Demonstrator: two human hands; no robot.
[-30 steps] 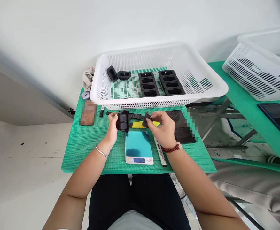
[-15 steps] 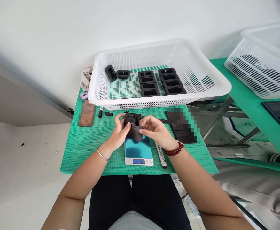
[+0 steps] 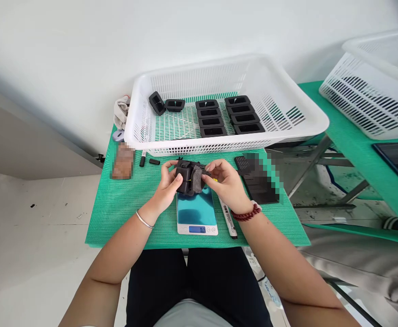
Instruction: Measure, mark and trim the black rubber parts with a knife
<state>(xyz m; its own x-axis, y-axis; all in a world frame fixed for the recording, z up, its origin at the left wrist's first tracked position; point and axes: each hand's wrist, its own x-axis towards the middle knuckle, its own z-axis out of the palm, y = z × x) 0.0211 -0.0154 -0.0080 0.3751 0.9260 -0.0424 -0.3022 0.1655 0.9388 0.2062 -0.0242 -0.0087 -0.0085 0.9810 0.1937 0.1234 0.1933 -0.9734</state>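
A black boxy device (image 3: 183, 181) with straps is held up above the far end of a small kitchen scale (image 3: 195, 206). My left hand (image 3: 169, 184) grips it from the left, thumb on its front face. A grey fuzzy strap (image 3: 196, 180) hangs from the device on its right side. My right hand (image 3: 222, 181) is closed, pinching dark strap material beside that grey piece. Something small and yellow (image 3: 215, 180) shows by the right fingers. Below my right hand, a white marker pen (image 3: 229, 218) lies beside the scale, whose display reads 0.0.
A white plastic basket (image 3: 281, 131) with several black rectangular trays (image 3: 208, 112) stands at the back of the green table (image 3: 124, 218). Marker parts (image 3: 154, 161) lie left, a black flat item (image 3: 260, 184) right. Another basket (image 3: 372, 100) and a phone (image 3: 396, 161) occupy the neighbouring table.
The grey strap has swung up and turned, no longer hanging low over the scale. More of the device's boxy face shows. My right hand has shifted slightly up and right.
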